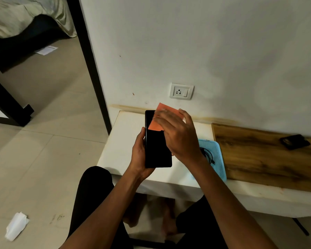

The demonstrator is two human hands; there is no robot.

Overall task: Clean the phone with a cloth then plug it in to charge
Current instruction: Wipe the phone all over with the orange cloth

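A black phone (156, 150) with a dark screen is held upright over the white table, gripped along its left edge and bottom by my left hand (139, 155). My right hand (178, 135) presses an orange cloth (155, 125) flat against the upper part of the screen; most of the cloth is hidden under the fingers. A black charging cable (207, 155) lies coiled in a light blue tray (217, 159) just right of my hands. A white wall socket (181, 91) with a switch sits on the wall above the phone.
The white table (118, 141) adjoins a wooden slab (258, 159) on the right, which carries a small black object (294, 141). A crumpled white tissue (16, 226) lies on the tiled floor at lower left. A dark door frame (92, 69) stands left of the wall.
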